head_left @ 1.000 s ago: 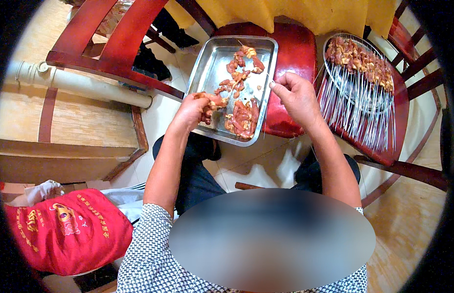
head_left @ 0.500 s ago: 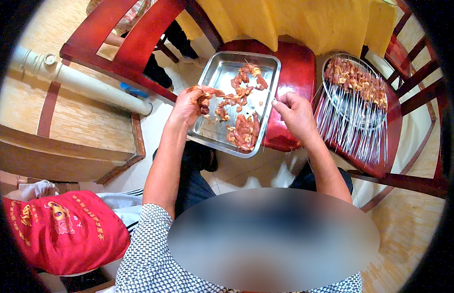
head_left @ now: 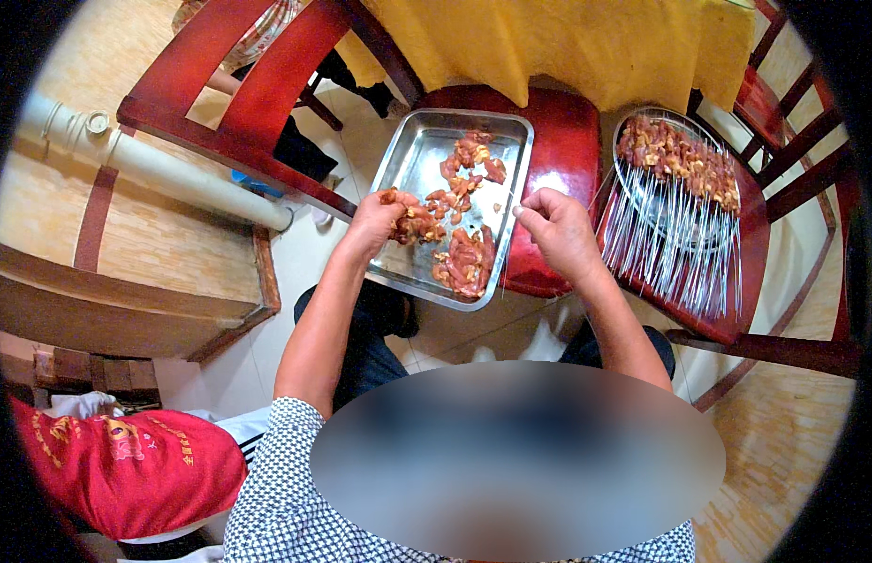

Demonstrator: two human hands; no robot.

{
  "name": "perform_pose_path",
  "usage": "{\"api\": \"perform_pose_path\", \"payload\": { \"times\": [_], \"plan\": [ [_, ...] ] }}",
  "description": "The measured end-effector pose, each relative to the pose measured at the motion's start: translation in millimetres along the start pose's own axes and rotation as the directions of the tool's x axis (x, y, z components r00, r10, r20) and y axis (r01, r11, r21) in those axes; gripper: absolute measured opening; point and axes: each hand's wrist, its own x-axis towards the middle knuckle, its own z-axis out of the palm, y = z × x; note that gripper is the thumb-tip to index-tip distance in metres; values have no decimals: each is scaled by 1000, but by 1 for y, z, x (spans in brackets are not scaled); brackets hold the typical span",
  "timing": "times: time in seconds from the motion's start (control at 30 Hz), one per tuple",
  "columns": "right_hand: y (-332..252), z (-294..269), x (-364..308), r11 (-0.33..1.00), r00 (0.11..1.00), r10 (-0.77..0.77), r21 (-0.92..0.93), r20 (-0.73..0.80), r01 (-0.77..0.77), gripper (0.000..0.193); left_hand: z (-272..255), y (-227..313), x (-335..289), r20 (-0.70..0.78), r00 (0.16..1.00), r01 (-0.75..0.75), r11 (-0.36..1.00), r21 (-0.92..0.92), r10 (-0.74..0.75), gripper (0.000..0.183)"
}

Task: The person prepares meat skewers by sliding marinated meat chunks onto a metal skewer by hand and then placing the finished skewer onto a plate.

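hands over a steel tray on a red chair seat
left hand pinches meat pieces; right hand closed on a thin skewer; tiled floor, yellow tablecloth behind.

One view only, worn on the head and looking steeply down over the person's lap. Both forearms come up from the lower edge, left hand and right hand close to the lens, mid-picture. The metal tray sits just above them, the yellow cloth along the top. Fisheye rim bends the red chair at upper left.
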Motion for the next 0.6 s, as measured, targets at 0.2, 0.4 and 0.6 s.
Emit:
{"api": "perform_pose_path", "payload": {
  "times": [0.2,0.4,0.6],
  "plan": [
    [3,1,1,999,1000,-23,-45,18,23,22,-22,-12,14,99,995,22,988,-152,-7,14],
    [10,3,1,996,996,-70,-46,48,72,15,-8,-23,13,68,991,95,958,270,-117,7],
    [2,3,1,998,999,-42,-37,33,43,20,-4,-25,12,-10,995,-59,645,762,103,23]
  ]
}}
